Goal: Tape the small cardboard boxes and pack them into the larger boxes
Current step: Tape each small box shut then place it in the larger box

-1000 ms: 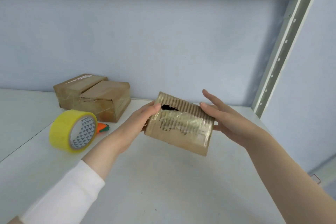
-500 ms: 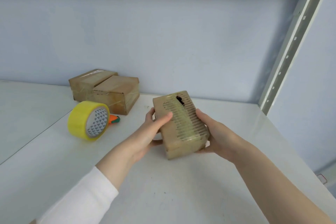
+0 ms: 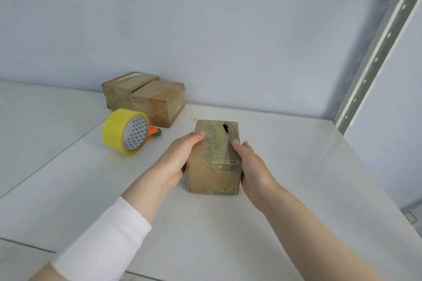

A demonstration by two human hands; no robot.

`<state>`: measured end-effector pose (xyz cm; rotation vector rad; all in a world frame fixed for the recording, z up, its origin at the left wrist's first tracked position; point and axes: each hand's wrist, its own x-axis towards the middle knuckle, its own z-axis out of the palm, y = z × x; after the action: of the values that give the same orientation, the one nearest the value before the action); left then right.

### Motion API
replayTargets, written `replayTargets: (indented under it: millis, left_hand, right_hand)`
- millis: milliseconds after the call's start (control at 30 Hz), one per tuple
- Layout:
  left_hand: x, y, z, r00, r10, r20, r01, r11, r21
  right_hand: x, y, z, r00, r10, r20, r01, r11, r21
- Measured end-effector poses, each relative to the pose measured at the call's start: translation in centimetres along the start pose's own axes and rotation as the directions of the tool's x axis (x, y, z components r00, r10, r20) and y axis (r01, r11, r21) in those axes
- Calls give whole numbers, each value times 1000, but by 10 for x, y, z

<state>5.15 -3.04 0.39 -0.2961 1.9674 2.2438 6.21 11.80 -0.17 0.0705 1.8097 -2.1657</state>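
We held the small box (image 3: 215, 159) on the tabletop (image 3: 296, 178), our left hand (image 3: 180, 159) and right hand (image 3: 251, 164) clasping its opposite long sides. It looked light but crushable, its taped top torn; firm side walls seemed the safest hold.

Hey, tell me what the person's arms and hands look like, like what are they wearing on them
The left arm wears a plain white long sleeve that ends partway up the forearm. The right forearm is bare, with no sleeve in view. The left hand and right hand are bare: no gloves, rings, watch or bracelet show.
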Motion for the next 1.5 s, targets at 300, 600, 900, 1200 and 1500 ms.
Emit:
replayTargets:
  millis: [300,600,900,1200,1500]
  left_hand:
    - [3,15,-4,986,169,-6,-157,931,330]
    - [34,77,-132,787,615,-52,-192,323,927]
    - [2,36,-192,633,772,54,-452,311,836]
    - [-25,6,-208,789,611,-68,-514,717,471]
    - [-4,33,-212,945,325,40,-324,912,253]
  right_hand:
    - [-2,-6,4,995,-16,-100,9,997,-75]
    - [-12,-67,47,907,-351,-232,274,911,-307]
    - [46,-40,165,894,-448,-31,322,687,-651]
    - [73,-20,198,939,-344,11,258,683,-683]
    - [60,-14,212,900,-436,-22,331,713,-619]
